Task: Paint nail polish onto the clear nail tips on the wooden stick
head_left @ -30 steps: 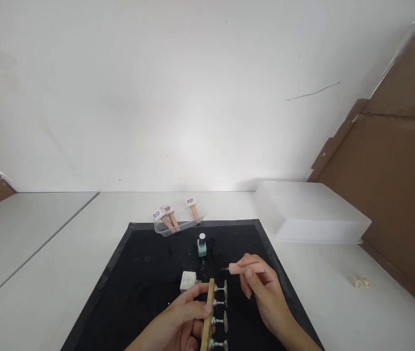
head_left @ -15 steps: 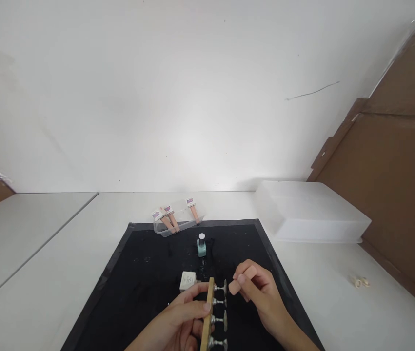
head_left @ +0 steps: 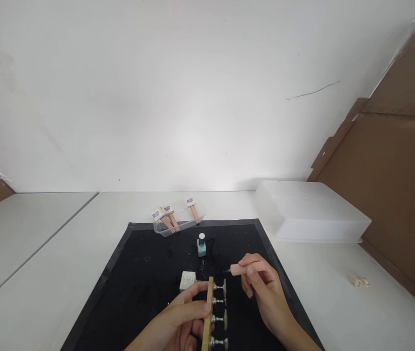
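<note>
A wooden strip [head_left: 207, 317] with several small metal stands along its right side is gripped on its edge by my left hand [head_left: 183, 314]. Each stand bears a small oval tip. Closed around a pink handle [head_left: 243, 268] is my right hand [head_left: 266, 292], to the right of the strip. A thin dark tip points left from the handle, above the topmost stand and apart from it. Just beyond my left hand lies a white square item [head_left: 187, 281], partly covered by my fingers. A teal polish bottle [head_left: 202, 247] stands upright farther back.
A clear tray [head_left: 185, 228] with several pink-handled, labelled items lies at the back edge of the black mat [head_left: 137, 273]. On the right are a white box [head_left: 311, 209] and small beige rings [head_left: 359, 281]. A brown panel [head_left: 393, 195] rises beyond.
My right hand has turned the pink handle so that it lies nearly level, and its thin tip now shows pointing left. My left hand and the strip have hardly moved.
</note>
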Demonstrator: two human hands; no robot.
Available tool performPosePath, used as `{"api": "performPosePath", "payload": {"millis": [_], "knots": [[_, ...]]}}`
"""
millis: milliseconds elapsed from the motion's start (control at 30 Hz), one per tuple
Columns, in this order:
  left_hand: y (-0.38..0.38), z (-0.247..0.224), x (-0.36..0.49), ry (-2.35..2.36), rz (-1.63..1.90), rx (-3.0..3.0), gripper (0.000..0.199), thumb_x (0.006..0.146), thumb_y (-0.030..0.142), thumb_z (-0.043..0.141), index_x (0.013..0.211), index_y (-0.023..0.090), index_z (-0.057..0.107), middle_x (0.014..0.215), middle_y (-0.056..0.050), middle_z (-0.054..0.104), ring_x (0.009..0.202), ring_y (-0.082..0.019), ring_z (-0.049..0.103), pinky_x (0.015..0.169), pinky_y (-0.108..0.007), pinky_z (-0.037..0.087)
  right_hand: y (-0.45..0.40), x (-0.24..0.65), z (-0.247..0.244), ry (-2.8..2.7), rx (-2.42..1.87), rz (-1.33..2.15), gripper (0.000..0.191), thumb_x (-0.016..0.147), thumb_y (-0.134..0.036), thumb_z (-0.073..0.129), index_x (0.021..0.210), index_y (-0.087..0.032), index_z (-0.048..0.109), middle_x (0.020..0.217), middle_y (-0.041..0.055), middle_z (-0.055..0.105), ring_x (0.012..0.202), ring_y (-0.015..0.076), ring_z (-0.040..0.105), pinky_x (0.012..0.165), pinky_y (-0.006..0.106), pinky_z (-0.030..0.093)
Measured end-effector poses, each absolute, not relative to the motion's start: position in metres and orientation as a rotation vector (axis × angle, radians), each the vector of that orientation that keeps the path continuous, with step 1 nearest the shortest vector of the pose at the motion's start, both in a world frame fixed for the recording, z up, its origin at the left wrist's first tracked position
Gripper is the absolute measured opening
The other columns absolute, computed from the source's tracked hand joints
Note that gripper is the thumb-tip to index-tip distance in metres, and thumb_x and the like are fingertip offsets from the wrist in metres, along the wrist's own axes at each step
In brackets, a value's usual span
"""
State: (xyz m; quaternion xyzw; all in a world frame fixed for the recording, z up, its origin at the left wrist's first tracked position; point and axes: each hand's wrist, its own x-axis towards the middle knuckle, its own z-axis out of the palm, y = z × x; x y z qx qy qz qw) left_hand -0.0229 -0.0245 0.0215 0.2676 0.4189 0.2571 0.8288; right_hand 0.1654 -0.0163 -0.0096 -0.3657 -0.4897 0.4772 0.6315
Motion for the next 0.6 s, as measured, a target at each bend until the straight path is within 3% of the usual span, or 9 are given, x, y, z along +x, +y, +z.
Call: {"api": "performPosePath", "payload": {"millis": [167, 367, 600], "knots": [[-0.025, 0.023, -0.023, 0.899, 0.550, 0.540, 0.054, 0.071, 0.026, 0.063, 0.120, 0.014, 0.044, 0.058, 0.000, 0.063, 0.041, -0.006, 0.051, 0.035, -0.012, 0.032, -0.016, 0.165, -0.009, -1.139, -0.861, 1.168, 0.030, 0.083, -0.037, 0.060, 0.058, -0.019, 0.059, 0.069, 0.0001, 0.057, 0.044, 0.0075, 0.037, 0.042, 0.023, 0.029], [-0.026, 0.025, -0.023, 0.894, 0.540, 0.562, 0.049, 0.072, 0.026, 0.062, 0.118, 0.015, 0.045, 0.058, 0.000, 0.063, 0.039, -0.005, 0.050, 0.034, -0.012, 0.032, -0.018, 0.163, 0.003, -1.298, -0.903, 1.161, 0.029, 0.082, -0.034, 0.062, 0.057, -0.019, 0.061, 0.066, 0.0009, 0.060, 0.049, 0.0100, 0.045, 0.045, 0.023, 0.033], [-0.026, 0.026, -0.022, 0.878, 0.556, 0.572, 0.051, 0.073, 0.021, 0.060, 0.120, 0.014, 0.041, 0.058, 0.001, 0.062, 0.040, -0.006, 0.052, 0.034, -0.012, 0.033, -0.017, 0.163, 0.003, -1.270, -0.906, 1.063, 0.018, 0.081, -0.035, 0.063, 0.069, -0.021, 0.068, 0.071, 0.0007, 0.062, 0.045, 0.0082, 0.042, 0.044, 0.023, 0.036]]}}
